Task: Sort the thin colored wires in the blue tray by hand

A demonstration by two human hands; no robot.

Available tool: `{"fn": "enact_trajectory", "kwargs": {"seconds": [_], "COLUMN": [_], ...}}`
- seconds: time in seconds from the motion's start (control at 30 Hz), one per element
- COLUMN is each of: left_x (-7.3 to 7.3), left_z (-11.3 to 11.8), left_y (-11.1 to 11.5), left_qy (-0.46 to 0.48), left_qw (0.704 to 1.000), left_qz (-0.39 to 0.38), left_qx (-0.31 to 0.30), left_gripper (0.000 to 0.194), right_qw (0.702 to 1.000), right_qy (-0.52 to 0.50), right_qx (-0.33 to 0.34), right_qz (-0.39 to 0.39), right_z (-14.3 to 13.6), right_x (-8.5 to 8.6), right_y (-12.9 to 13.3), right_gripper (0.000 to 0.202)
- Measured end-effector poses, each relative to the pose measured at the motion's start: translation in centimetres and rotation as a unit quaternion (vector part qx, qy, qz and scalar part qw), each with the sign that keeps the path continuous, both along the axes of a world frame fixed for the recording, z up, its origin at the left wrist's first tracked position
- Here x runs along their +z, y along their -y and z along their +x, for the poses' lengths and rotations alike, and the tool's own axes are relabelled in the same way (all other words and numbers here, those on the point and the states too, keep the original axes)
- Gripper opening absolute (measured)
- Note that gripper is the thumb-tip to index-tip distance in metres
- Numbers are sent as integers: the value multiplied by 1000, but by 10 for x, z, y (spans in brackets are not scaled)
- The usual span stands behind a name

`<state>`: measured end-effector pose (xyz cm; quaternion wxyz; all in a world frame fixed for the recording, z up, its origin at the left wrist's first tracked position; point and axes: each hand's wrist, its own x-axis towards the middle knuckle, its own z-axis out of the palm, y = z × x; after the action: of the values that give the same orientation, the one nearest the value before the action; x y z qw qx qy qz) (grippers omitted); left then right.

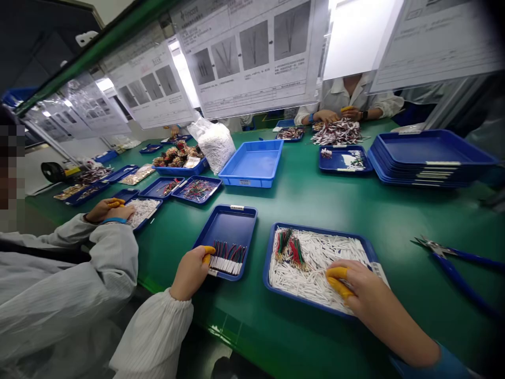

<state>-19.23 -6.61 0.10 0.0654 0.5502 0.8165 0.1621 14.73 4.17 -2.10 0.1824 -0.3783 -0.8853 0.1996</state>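
Note:
My left hand (191,271), yellow finger cots on its fingertips, rests at the near left corner of a blue tray (226,221). Its fingers are closed in a pinch, and what they hold is hidden. Beside them in that tray lies a row of red, black and green wires (231,251) with white sleeves (226,265) on their near ends. My right hand (365,292), also in yellow cots, dips into a second tray (315,307) full of white tubes (315,252). The fingers are bent together among the tubes; their grip cannot be made out. Bundled wires (292,250) lie on the tubes.
Blue-handled pliers (445,252) lie at the right. Stacked trays (434,152) and a light blue bin (252,158) stand farther back. A co-worker's hands (112,209) work at a tray on the left; another person (347,102) sits opposite. Instruction sheets (252,63) hang overhead.

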Motion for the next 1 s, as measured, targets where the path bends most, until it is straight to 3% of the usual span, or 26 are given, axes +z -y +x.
{"fn": "enact_trajectory", "kwargs": {"seconds": [0.17,0.27,0.37,0.47,0.57,0.73,0.9,1.0], "left_x": [10,22,31,31,23,8,9,10], "left_z": [6,29,72,123,161,178,177,176], "left_y": [-3,-14,-32,-49,-61,-67,-64,-63], "left_qy": [-20,-5,67,133,148,188,288,317], "left_qw": [999,994,967,934,915,920,905,903], "left_qz": [25,106,209,191,145,94,132,136], "left_qx": [15,-15,-129,-271,-347,-330,-284,-255], "left_gripper": [31,28,21,18,17,13,10,9], "right_qw": [998,993,986,973,947,901,936,943], "right_qy": [-39,-72,-100,-152,-238,-347,-274,-251], "right_qx": [-46,-87,-127,-163,-186,-180,-158,-152], "right_qz": [-31,-39,-50,-67,-107,-185,-156,-156], "right_z": [-7,-9,-9,-6,-3,-4,-10,-10], "right_x": [11,11,10,13,17,20,26,27], "right_y": [6,7,7,6,6,8,17,18], "right_gripper": [17,15,13,10,17,24,5,5]}}
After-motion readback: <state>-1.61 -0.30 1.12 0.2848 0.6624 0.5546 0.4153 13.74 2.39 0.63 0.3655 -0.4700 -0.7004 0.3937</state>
